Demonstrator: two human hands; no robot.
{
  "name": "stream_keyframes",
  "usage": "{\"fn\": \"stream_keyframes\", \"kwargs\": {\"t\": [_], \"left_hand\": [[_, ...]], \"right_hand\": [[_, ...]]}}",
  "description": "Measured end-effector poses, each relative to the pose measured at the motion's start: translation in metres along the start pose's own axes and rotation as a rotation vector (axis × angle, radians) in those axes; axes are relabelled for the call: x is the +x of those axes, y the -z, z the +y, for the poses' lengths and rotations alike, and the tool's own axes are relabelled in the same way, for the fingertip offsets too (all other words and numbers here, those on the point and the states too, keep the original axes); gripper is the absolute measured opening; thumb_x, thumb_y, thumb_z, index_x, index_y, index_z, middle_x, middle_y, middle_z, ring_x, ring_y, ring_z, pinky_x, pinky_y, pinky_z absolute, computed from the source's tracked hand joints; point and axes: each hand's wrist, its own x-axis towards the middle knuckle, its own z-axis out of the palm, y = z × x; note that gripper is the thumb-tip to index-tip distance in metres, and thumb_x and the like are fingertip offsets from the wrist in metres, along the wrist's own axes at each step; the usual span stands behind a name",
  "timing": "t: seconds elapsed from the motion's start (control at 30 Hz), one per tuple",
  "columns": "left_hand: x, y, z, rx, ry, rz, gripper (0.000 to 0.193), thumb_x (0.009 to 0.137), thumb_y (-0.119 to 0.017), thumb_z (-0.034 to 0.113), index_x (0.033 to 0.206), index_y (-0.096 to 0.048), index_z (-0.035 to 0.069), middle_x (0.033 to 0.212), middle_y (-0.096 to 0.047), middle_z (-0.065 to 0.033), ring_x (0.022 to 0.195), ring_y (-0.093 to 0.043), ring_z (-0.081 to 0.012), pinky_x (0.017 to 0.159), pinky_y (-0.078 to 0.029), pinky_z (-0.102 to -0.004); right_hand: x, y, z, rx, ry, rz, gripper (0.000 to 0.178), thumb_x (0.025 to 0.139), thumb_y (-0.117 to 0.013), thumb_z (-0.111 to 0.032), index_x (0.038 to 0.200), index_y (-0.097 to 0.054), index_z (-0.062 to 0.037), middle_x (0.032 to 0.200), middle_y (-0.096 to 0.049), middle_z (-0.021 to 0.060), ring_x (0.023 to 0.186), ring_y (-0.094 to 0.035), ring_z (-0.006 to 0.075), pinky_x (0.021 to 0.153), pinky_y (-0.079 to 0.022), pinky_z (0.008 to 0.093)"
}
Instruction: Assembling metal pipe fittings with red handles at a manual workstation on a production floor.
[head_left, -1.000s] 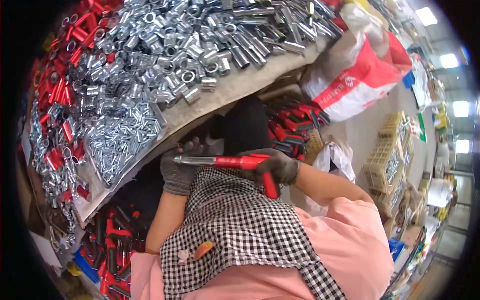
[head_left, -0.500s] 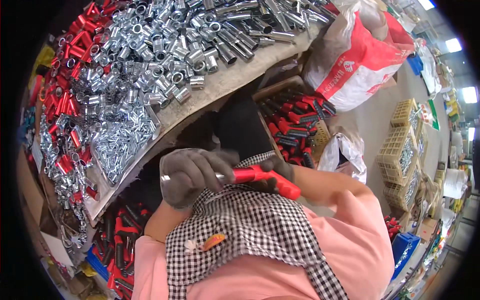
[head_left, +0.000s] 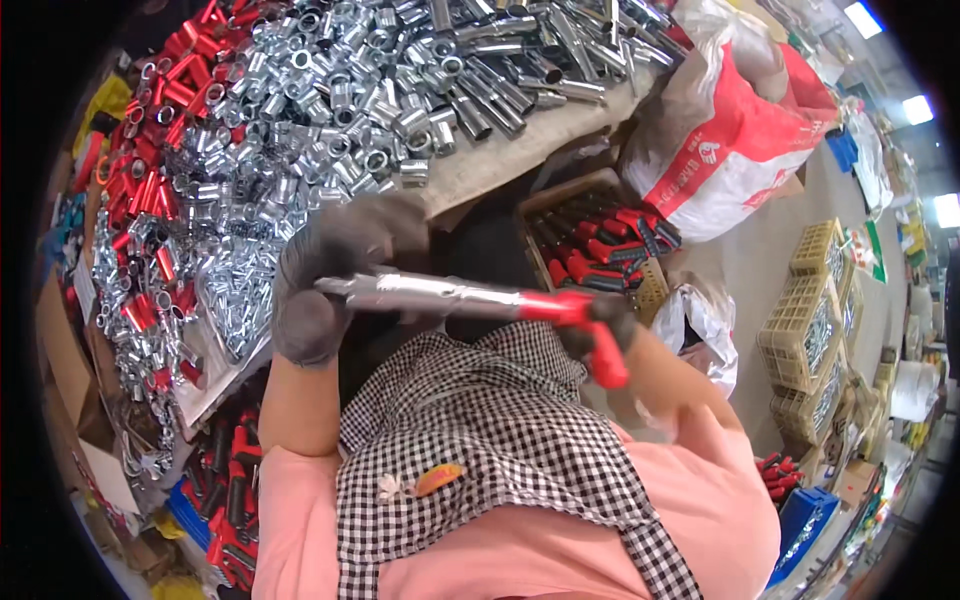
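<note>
1. A cluttered workshop filled the view: a worktable (head_left: 520,150) heaped with silver metal sleeves (head_left: 400,90) and red plastic grips (head_left: 150,190) ran across the top, with a red-and-white sack (head_left: 740,150) to the right.
2. A wooden box (head_left: 600,245) of red-and-black handles sat below the table edge, and yellow crates (head_left: 810,330) stood further right.
3. A checked apron (head_left: 500,450) over pink sleeves filled the foreground.
4. The tool (head_left: 470,298), a silver tube ending in a red T-shaped grip, lay nearly level, its long axis running left to right between the hands.
5. The left hand (head_left: 330,280), in a grey glove, was closed round the silver end.
6. The right hand (head_left: 605,325), gloved, had its fingers wrapped on the red grip.
</note>
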Motion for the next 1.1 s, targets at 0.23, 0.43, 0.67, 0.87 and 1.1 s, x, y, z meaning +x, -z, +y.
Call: {"fn": "stream_keyframes", "kwargs": {"t": [0.23, 0.43, 0.67, 0.87, 1.1], "left_hand": [[-0.079, 0.011, -0.011, 0.587, 0.336, 0.488, 0.033, 0.08, -0.064, 0.009, 0.112, -0.055, 0.005, 0.105, -0.062, -0.0094, 0.095, -0.059, -0.02, 0.085, -0.047, -0.0316], [-0.091, 0.017, -0.014, 0.88, 0.362, 0.391, 0.01, 0.082, -0.062, 0.009, 0.091, -0.064, 0.006, 0.089, -0.065, -0.0053, 0.077, -0.063, -0.0151, 0.065, -0.05, -0.0258], [-0.119, 0.009, 0.008, 1.089, 0.285, 0.348, 0.013, 0.08, -0.067, 0.012, 0.092, -0.065, 0.006, 0.086, -0.062, -0.0088, 0.074, -0.062, -0.0241, 0.067, -0.051, -0.0327], [-0.165, 0.01, 0.025, 1.08, 0.31, 0.528, 0.011, 0.084, -0.065, 0.011, 0.092, -0.064, 0.004, 0.086, -0.062, -0.0103, 0.078, -0.063, -0.0232, 0.069, -0.051, -0.0324], [-0.158, 0.068, 0.081, 1.318, 0.105, 0.752, 0.018, 0.082, -0.067, 0.013, 0.097, -0.062, 0.007, 0.086, -0.064, -0.0097, 0.076, -0.063, -0.0236, 0.071, -0.05, -0.0334]], "right_hand": [[-0.099, -0.053, -0.08, -0.918, 0.377, 0.836, 0.059, 0.058, -0.066, -0.013, 0.113, -0.058, 0.0067, 0.082, -0.064, 0.0138, 0.061, -0.061, 0.0199, 0.055, -0.053, 0.028], [-0.077, 0.203, -0.099, -2.378, 0.422, 0.934, 0.049, 0.067, -0.071, -0.032, 0.114, -0.066, -0.0228, 0.113, -0.062, 0.0122, 0.104, -0.06, 0.0276, 0.082, -0.05, 0.0462], [0.052, 0.218, -0.028, -2.598, 0.135, 1.179, 0.054, 0.077, -0.06, -0.049, 0.123, -0.056, -0.0219, 0.114, -0.061, 0.0176, 0.111, -0.055, 0.0365, 0.093, -0.044, 0.0437], [0.074, 0.182, -0.04, -2.246, -0.399, 1.118, 0.064, 0.077, -0.059, -0.051, 0.132, -0.05, -0.0212, 0.119, -0.059, 0.0192, 0.112, -0.054, 0.0386, 0.095, -0.043, 0.0464], [0.079, 0.24, -0.048, -2.642, -0.326, 1.054, 0.051, 0.076, -0.065, -0.035, 0.125, -0.057, -0.0197, 0.123, -0.056, 0.0173, 0.115, -0.052, 0.0356, 0.097, -0.043, 0.0418]]}}
